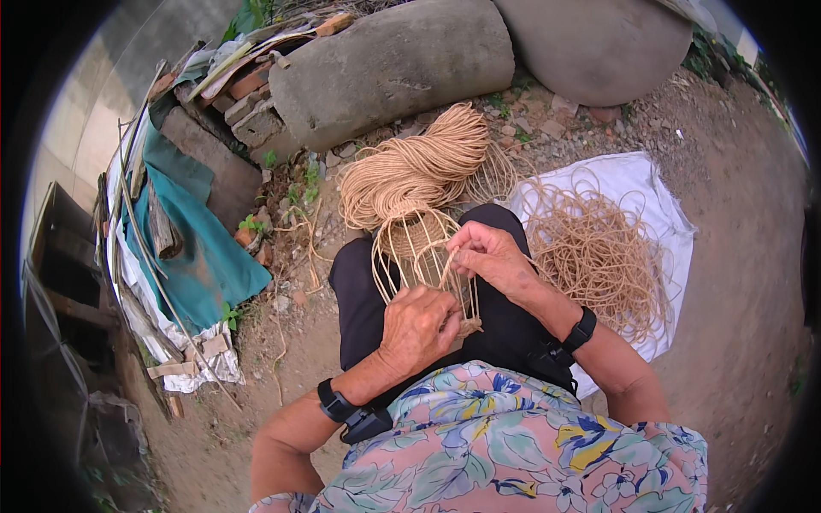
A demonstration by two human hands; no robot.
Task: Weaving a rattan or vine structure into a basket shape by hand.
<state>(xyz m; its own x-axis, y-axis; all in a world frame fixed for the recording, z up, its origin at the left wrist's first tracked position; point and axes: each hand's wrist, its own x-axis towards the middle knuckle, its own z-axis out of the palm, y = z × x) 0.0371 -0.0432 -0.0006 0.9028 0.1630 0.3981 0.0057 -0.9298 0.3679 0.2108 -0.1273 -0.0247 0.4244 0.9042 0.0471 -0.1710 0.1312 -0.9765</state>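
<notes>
A half-woven basket [409,236] of pale ribs and twisted cord sits between my dark-trousered legs. My left hand [413,329] is curled on the lower part of its ribs, fingers bent round the frame. Higher up on the right side of the frame, my right hand [483,252] pinches a strand of tan cord against a rib. Just beyond the basket lies a thick looped hank of tan cord [415,162], partly touching its far end.
A loose cord pile [594,261] rests on a white sack [650,197] at my right. Teal tarp [197,282], sticks and broken bricks line the left. A concrete cylinder [385,60] and a rounded grey slab [590,43] lie at the back, beside gravelly dirt.
</notes>
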